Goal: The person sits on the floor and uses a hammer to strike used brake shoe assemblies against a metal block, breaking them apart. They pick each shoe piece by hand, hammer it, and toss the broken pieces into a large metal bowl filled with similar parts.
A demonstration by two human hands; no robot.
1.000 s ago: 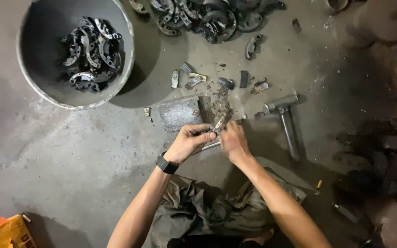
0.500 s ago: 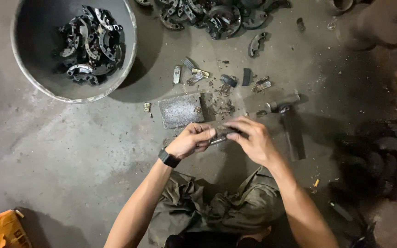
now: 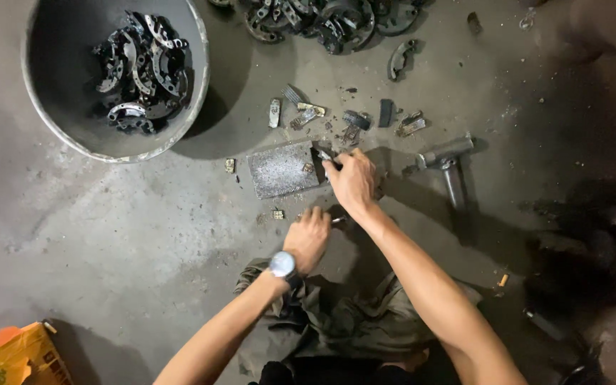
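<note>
Both hands on small metal bits at the plate, floor-level teardown work.

Right hand [image 3: 353, 180] is closed around a small dark metal piece [image 3: 324, 155], pressing it at the edge of the flat grey plate [image 3: 281, 168]. Left hand [image 3: 308, 237] is curled near the floor, just below the plate; can't tell what it grips. Hammer [image 3: 449, 165] lies to the right, loose fragments [image 3: 351, 120] beyond the plate, bucket [image 3: 195, 64] of curved parts upper left. Looks like the seating step; next move needs a steady hold on the piece.
</note>
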